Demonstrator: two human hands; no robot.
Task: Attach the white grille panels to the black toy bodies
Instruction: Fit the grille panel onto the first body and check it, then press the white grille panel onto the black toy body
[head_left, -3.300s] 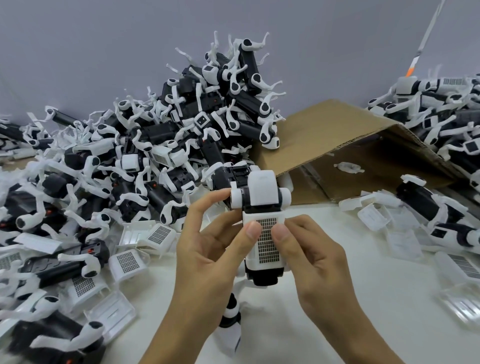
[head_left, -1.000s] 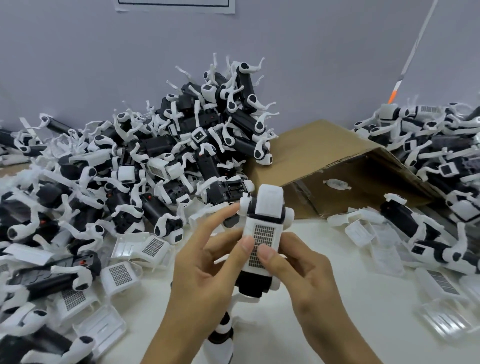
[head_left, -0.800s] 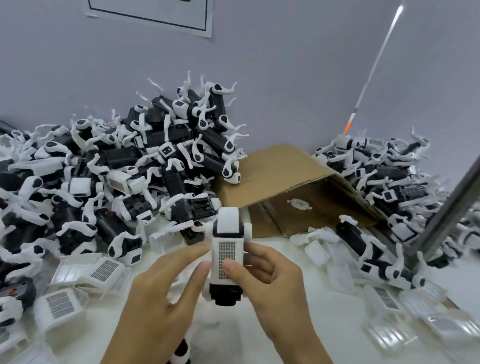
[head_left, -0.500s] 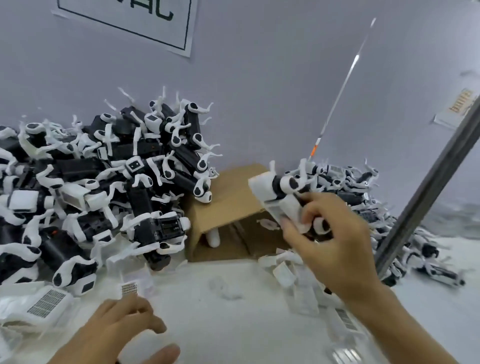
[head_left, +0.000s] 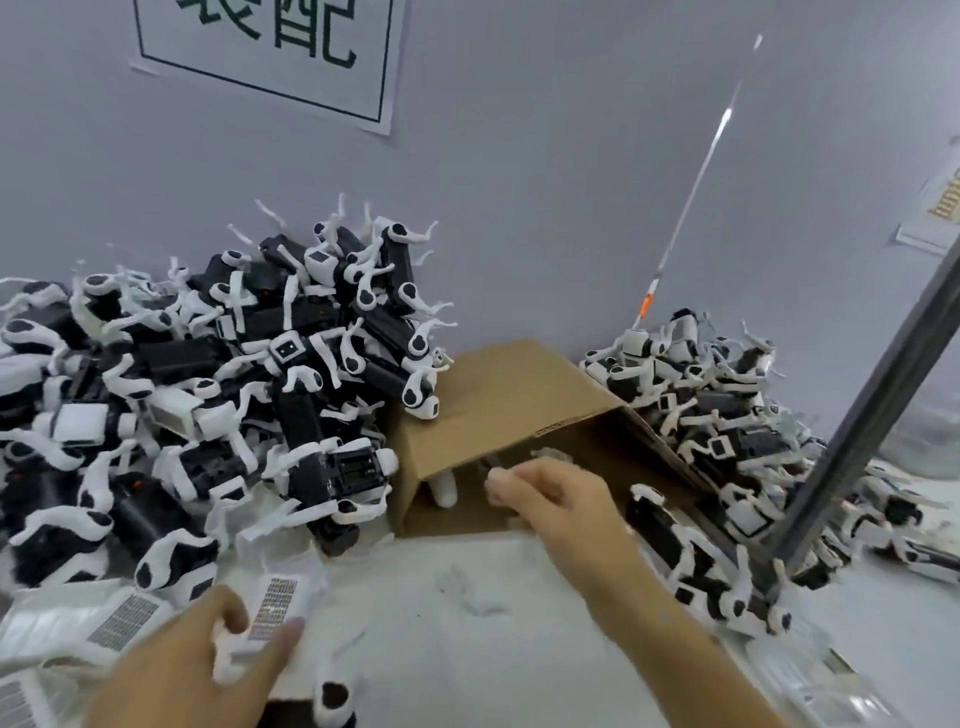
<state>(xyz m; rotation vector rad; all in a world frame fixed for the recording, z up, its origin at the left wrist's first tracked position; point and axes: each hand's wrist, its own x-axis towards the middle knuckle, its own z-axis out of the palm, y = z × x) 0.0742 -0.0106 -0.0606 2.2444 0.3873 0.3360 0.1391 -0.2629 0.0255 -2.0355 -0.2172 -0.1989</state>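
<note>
Left hand (head_left: 208, 654), low at the worktop's (head_left: 467, 639) near edge, pinches a white grille panel (head_left: 275, 603) between thumb and fingers. Right hand (head_left: 561, 504), blurred, reaches toward the open cardboard box (head_left: 498, 400) holding nothing, fingers loosely extended. Black toy bodies lie in 2 heaps: a large pile (head_left: 249, 395) left of the box, a smaller pile (head_left: 727, 415) right.

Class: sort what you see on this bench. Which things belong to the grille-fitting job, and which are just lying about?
Belong to the job:
- white grille panel, gripped by the left hand
- black toy bodies piled at left
- right hand, empty

Lying about:
- cardboard box
- wall sign
- dark metal bar
</note>
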